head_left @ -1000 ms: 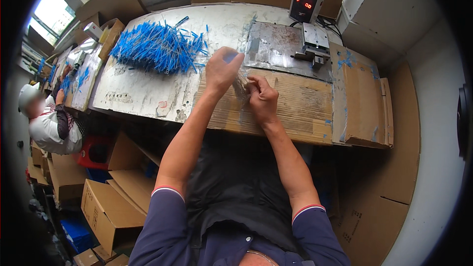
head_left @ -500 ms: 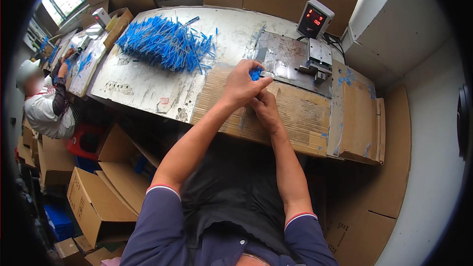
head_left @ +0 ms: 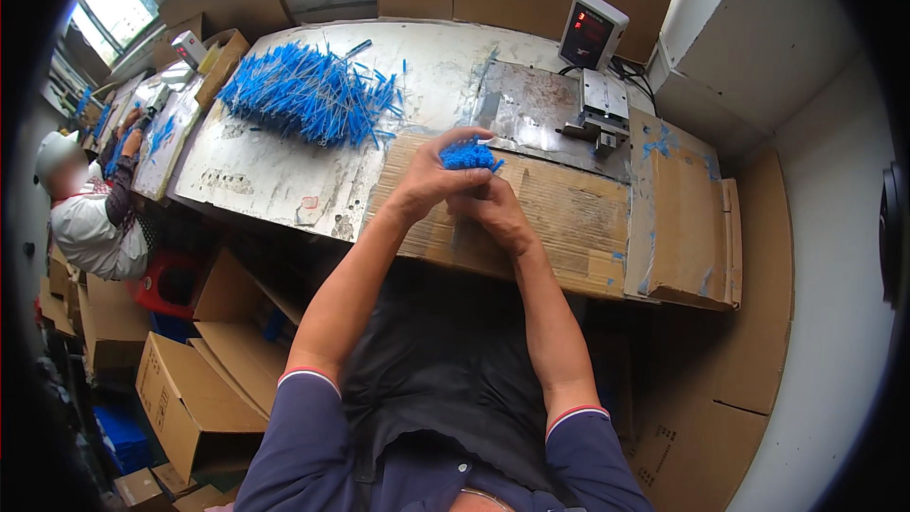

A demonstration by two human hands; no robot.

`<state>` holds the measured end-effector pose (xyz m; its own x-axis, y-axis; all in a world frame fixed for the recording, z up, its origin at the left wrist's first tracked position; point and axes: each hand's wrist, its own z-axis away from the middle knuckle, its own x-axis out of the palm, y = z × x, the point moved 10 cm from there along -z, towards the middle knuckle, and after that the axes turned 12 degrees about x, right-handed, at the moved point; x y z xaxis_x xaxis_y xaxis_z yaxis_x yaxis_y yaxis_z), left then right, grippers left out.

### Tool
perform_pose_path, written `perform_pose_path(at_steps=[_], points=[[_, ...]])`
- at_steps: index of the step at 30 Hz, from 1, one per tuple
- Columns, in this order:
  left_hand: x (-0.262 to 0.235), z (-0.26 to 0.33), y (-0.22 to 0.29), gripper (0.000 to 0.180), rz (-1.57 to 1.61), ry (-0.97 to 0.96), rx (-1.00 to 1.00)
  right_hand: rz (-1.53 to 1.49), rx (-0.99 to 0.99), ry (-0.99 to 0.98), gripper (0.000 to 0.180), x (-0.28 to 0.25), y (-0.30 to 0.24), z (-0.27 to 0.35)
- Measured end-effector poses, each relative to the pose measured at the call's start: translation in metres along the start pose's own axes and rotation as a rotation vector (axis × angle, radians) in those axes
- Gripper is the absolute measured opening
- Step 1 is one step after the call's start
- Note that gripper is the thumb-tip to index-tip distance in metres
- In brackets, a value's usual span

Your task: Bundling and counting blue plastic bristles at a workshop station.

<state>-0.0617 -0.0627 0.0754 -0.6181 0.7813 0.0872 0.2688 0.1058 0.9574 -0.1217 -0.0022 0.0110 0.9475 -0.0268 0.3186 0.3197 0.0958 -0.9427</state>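
Above the cardboard work mat, my left hand curls round a bundle of thin blue-ended strips, its blue ends facing up between thumb and fingers. Just below, my right hand is closed with its fingertips at the underside of the bundle. The bundle's lower part is hidden by both hands, so what the right fingers grip is partly covered. To the left, a big heap of similar thin strips, blue and pale, lies on the white tabletop.
A metal plate with a small metal fixture lies beyond my hands. Behind it stands a box with a red digital display. Folded cardboard covers the right end. Open cartons fill the lower left. Another person works farther left.
Both hands have shifted slightly left and nearer to me. The bundle has turned so that more of its blue ends show in my left hand.
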Motion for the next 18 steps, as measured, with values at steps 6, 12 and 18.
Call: perform_pose_path(at_steps=[6,12,18], points=[[0.022,-0.006,0.069,0.082,-0.771,-0.087,0.408,0.116,-0.040,0.078,0.020,-0.016,0.009,-0.010],[0.043,0.006,0.067,0.067,-1.079,-0.326,0.434,0.166,-0.180,0.142,0.021,-0.006,-0.007,0.000],[0.014,0.022,0.081,0.066,-0.841,0.025,0.380,0.044,-0.041,0.090,0.021,-0.013,0.004,-0.005]])
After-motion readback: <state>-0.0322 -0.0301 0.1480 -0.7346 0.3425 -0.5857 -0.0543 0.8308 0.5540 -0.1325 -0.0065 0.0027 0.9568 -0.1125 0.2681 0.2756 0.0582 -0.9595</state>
